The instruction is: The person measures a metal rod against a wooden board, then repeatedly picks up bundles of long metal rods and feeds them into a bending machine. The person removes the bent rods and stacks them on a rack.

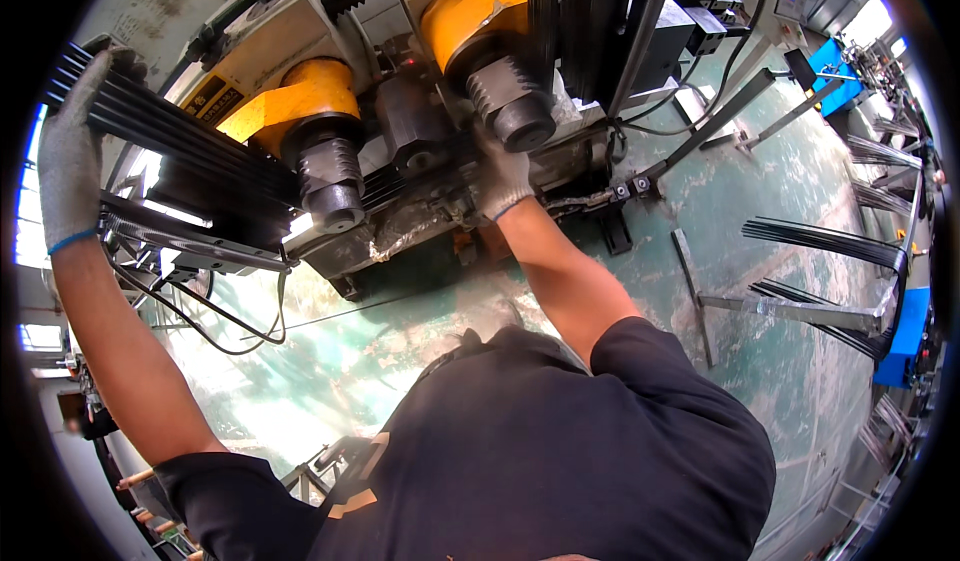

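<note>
My left hand (72,166), in a pale knitted glove with a blue cuff, is closed around the outer end of a bundle of thin black rods (190,131) at the far left. The rods slant down to the right into a machine, behind a ribbed metal spindle (332,183) with a yellow housing (318,91). Lower than a second such spindle (508,106), my gloved right hand (506,183) reaches in at the machine's front edge. Its fingers are blurred and partly covered, so their grip does not show. A dark angular block (410,126) sits between the spindles.
Black cables (235,346) loop under the machine's left side. A metal arm (710,131) juts out at the right. Farther right, a rack (790,311) carries more black rods (825,241) beside a blue box (905,336). The floor (760,391) is worn green.
</note>
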### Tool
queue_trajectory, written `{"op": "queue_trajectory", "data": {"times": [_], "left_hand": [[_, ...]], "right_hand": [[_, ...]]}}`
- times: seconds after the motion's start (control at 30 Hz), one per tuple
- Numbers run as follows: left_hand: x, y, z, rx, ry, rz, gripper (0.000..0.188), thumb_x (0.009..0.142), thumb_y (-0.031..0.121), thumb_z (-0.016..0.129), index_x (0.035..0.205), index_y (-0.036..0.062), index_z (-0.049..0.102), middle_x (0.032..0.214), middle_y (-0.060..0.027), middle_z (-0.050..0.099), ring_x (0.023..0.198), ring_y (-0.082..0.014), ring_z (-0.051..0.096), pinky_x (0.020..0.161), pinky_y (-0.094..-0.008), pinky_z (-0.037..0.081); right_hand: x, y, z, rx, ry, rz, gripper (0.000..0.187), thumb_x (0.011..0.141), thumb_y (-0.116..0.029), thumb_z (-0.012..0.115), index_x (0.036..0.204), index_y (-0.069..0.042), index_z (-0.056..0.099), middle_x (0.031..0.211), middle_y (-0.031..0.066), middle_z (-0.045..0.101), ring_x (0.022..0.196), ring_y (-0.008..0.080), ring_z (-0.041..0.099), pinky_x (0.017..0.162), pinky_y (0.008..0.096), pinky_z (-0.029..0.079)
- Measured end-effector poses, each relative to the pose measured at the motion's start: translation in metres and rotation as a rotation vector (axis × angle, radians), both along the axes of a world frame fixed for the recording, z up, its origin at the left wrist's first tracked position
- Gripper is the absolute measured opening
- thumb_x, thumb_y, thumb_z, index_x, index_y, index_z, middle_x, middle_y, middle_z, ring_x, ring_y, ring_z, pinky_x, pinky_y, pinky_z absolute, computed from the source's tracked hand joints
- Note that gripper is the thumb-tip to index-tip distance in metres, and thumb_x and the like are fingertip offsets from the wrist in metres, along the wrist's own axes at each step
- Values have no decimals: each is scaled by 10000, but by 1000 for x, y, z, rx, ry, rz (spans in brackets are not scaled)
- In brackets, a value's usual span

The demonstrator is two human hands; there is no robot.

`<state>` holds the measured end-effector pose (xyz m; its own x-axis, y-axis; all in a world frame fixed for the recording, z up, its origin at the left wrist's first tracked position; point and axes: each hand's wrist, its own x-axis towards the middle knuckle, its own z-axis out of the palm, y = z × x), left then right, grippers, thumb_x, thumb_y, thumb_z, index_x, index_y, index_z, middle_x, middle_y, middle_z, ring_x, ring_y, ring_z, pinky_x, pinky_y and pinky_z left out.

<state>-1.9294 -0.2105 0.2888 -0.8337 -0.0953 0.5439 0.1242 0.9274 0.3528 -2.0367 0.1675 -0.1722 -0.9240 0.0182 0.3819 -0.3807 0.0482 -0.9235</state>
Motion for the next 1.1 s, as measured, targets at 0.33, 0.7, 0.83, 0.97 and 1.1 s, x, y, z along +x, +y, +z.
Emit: {"op": "queue_trajectory", "data": {"times": [0.33,0.7,0.83,0.97,1.1], "left_hand": [[12,21,2,187,-34,-68,341,1101,166,512,1398,86,659,1260,-112,750,1154,-215,738,1040,-343,578],[158,112,-23,236,144,42,428,1076,31,435,1468,63,604,1288,-161,718,1152,-260,724,1020,-390,593],[231,160,-108,59,60,-92,403,1006,-8,566,1401,-13,643,1234,-156,713,1099,-245,709,986,-402,570],[256,223,-215,1212,23,-164,284,1068,179,608,1204,-36,735,1092,-149,749,1015,-213,705,884,-323,574],[286,337,-333,1582,-345,-286,264,1042,239,631,1174,19,693,1068,-169,716,988,-261,689,940,-399,553]], "right_hand": [[24,-19,67,-666,-480,16,357,1015,-222,640,1259,36,667,1206,107,692,1086,181,626,922,356,499],[168,87,86,-1027,-556,-13,161,968,-71,717,1111,-31,656,950,84,696,894,224,684,792,369,551],[239,209,49,-1012,-504,-64,146,1001,-86,677,1106,-16,604,882,127,673,798,288,719,691,446,623],[304,361,60,-654,-346,-410,130,1039,-124,632,1095,-13,595,796,84,641,658,210,666,613,376,591],[366,509,108,-220,-248,-723,172,1050,-184,632,1081,-15,634,775,38,652,643,144,644,585,322,549]]}}
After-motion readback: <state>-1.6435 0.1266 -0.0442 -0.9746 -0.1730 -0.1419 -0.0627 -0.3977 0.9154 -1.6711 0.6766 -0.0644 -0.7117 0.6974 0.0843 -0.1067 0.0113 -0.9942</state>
